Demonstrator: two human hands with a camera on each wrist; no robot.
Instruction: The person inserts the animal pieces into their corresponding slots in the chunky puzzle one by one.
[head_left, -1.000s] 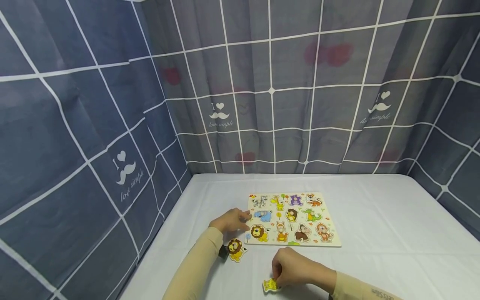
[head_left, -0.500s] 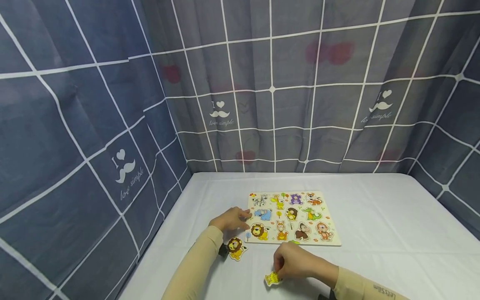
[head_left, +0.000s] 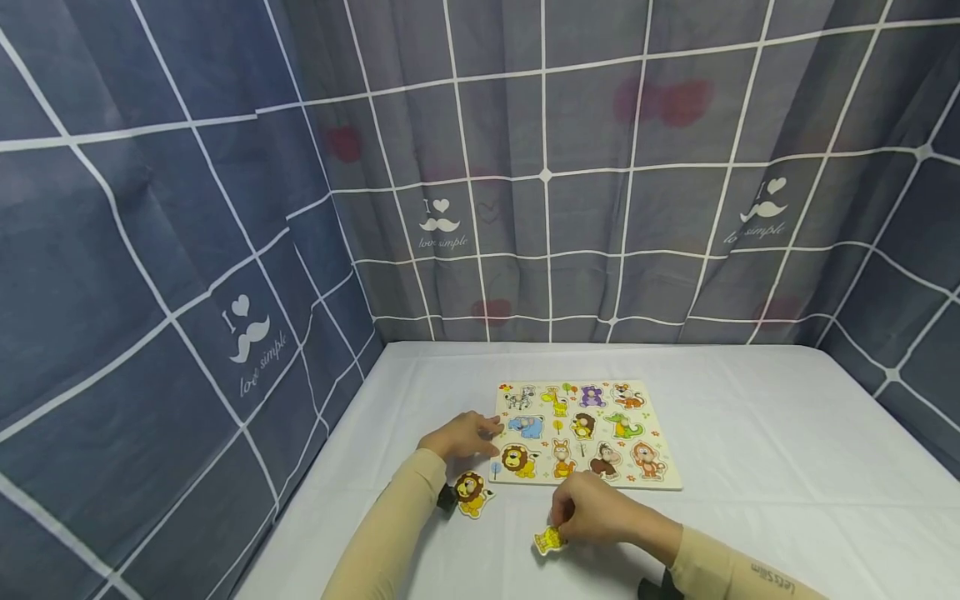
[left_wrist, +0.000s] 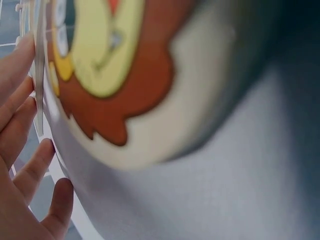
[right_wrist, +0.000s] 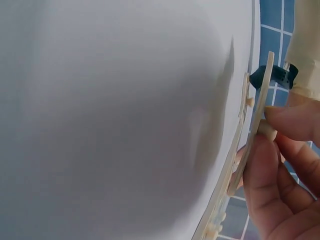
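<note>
My right hand (head_left: 588,508) pinches a yellow puzzle piece (head_left: 549,540) in front of the puzzle board. In the right wrist view, thumb and finger grip the piece's knob (right_wrist: 266,129), and the thin piece is held off the white cloth, seen edge-on. My left hand (head_left: 462,435) rests at the board's left edge with its fingers relaxed and touching it. The puzzle board (head_left: 540,482) lies flat, printed with several animals. A lion piece (head_left: 471,495) lies on the table beside my left wrist and fills much of the left wrist view.
A white cloth (head_left: 750,433) covers the table. Grey-blue curtains (head_left: 585,208) with white grid lines stand behind it and at both sides. A dark wrist camera (head_left: 447,498) sits under the left wrist, close to the lion piece.
My right hand has shifted slightly forward and to the right, bringing the yellow puzzle piece closer to the board. The left hand, board and lion piece stay put.
</note>
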